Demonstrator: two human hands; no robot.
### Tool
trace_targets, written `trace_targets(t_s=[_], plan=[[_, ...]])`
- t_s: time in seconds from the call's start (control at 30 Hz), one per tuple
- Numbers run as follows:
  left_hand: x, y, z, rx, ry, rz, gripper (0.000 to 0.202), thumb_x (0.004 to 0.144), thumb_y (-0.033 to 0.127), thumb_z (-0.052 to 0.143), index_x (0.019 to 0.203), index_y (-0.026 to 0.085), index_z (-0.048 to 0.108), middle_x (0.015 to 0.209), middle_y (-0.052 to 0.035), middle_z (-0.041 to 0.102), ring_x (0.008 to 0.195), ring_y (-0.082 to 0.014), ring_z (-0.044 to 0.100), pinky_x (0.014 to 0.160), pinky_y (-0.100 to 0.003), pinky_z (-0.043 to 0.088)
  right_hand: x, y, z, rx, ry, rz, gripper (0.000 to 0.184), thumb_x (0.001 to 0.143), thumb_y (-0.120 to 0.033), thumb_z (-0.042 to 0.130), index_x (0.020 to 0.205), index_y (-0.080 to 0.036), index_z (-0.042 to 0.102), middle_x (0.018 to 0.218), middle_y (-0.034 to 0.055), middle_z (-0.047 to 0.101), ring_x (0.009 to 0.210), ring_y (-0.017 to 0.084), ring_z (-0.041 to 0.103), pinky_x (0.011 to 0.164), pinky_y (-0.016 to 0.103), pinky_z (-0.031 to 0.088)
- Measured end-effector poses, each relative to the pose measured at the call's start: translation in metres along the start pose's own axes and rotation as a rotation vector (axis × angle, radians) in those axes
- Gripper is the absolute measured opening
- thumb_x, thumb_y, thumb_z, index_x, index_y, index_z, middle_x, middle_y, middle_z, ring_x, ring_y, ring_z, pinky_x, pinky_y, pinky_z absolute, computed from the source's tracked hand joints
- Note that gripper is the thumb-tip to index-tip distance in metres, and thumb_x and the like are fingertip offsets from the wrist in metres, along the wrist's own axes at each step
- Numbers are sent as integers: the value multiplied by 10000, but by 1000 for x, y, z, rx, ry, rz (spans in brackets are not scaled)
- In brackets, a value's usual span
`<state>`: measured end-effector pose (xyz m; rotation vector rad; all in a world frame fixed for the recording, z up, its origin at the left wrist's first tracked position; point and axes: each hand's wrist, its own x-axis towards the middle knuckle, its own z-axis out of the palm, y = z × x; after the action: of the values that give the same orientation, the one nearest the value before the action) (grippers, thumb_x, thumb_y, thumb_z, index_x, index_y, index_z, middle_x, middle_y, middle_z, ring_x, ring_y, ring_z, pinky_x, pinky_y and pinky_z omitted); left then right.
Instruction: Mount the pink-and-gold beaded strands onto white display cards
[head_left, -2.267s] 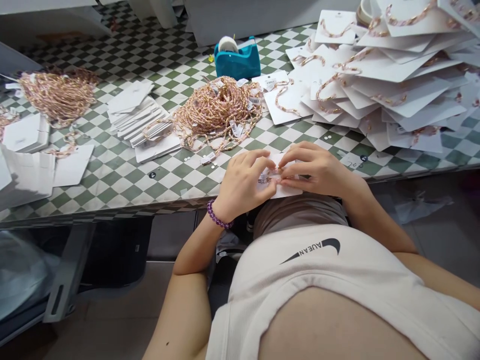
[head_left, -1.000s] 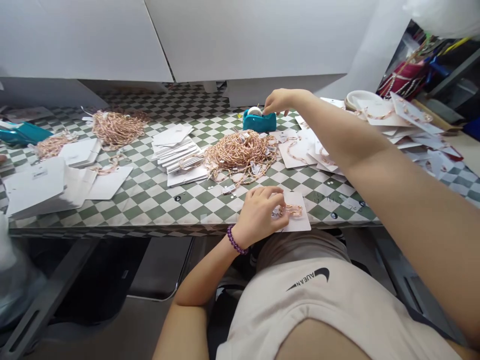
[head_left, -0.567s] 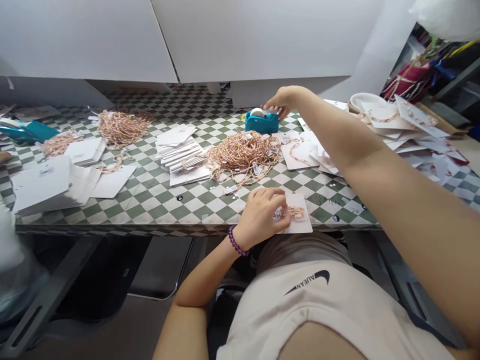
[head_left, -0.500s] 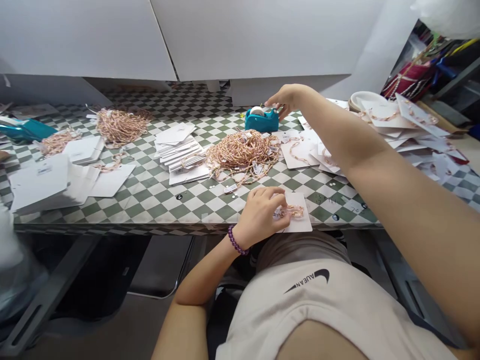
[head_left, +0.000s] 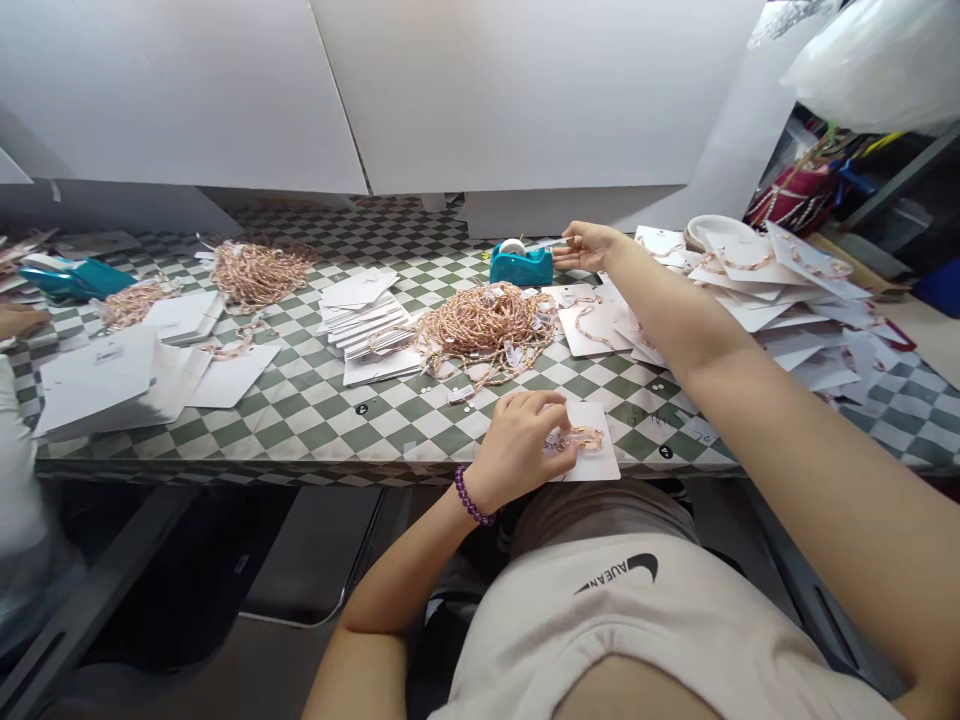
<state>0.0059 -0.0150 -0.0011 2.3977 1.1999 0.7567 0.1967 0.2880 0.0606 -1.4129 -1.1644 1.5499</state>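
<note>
Near the table's front edge, my left hand (head_left: pixel 525 445) has its fingers closed on a pink and gold beaded necklace (head_left: pixel 589 438), holding it down on a white card (head_left: pixel 598 468). Part of the necklace is hidden under the fingers. My right hand (head_left: pixel 587 247) is stretched out to the right side of a teal tape dispenser (head_left: pixel 521 266), its thumb and forefinger pinched on what looks like a short clear strip of tape; the other fingers are extended. A white tape roll (head_left: pixel 512 246) sits in the dispenser.
A heap of beaded necklaces (head_left: pixel 484 325) lies beyond my left hand, with a stack of white cards (head_left: pixel 364 320) left of it. Carded necklaces (head_left: pixel 787 300) pile up at right. Another person's hand (head_left: pixel 21 320) and a second teal dispenser (head_left: pixel 79 278) are at far left.
My right hand has drawn away from the front of the tape dispenser to its right. My left hand stays on the necklace and card. Another person's hand has appeared at the left edge.
</note>
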Motion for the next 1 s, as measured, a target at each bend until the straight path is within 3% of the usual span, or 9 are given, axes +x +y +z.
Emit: trace_targets(t_s=[0.2,0.4,0.67,0.77,0.87,1.0], plan=[[0,-1,1,-7,2,2,90,862,270,670,867,205,608,1251,-41,654,1152,-250,595,1065,-473,413,7,10,-5,143,36,30,158,965,-274,479,870,-148,492,996,113,613,1029,181,688,870,278,611],[1,-2,2,0,1,6,69,861,260,652,869,208,607,1256,-45,655,1156,-250,595,1060,-472,416,9,13,-4,175,68,18,20,940,-156,496,953,-141,497,1022,94,613,1001,148,688,848,224,607],[0,1,-1,-2,-8,2,69,863,258,654,875,206,610,1260,-48,659,1155,-248,597,1070,-470,410,6,21,1,146,57,-4,129,1011,-123,399,912,-127,483,885,48,611,917,70,657,890,170,563],[0,2,-2,-2,-9,-9,62,867,260,644,862,210,608,1257,-47,662,1164,-245,595,1081,-468,400,8,26,2,73,52,-32,129,999,-163,524,880,-135,486,766,-18,603,854,43,611,978,229,538],[0,2,-1,6,-14,-4,55,871,260,635,863,211,610,1256,-51,663,1167,-244,594,1083,-468,398,13,34,5,-35,48,-74,157,954,-199,640,865,-128,531,706,-39,603,784,53,592,963,270,537],[0,0,1,15,-15,-2,61,877,274,630,878,213,619,1267,-59,657,1164,-242,594,1073,-458,413,18,41,13,-128,49,-134,255,997,-317,587,1098,-83,607,981,44,651,880,103,626,868,292,563]])
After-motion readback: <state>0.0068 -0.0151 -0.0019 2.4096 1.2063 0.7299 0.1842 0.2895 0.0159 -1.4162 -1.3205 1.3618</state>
